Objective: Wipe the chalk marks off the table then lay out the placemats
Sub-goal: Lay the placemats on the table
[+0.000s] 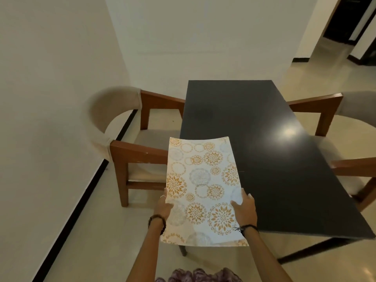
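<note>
**Placemat held over the counter's near left corner**

Head view: A thin rectangular placemat (203,188), white with orange and grey floral circles, is held at its long edges, slightly bowed, over the near left corner of the counter (264,139). The left hand (164,206) grips the left edge; the right hand (244,208) grips the right edge, thumb on top. The counter is dark, matte and rectangular, with a soft glare. Wooden armchairs (130,151) with beige padded backs are set at both sides.

Dim, soft; glare on table (264,110)
</note>
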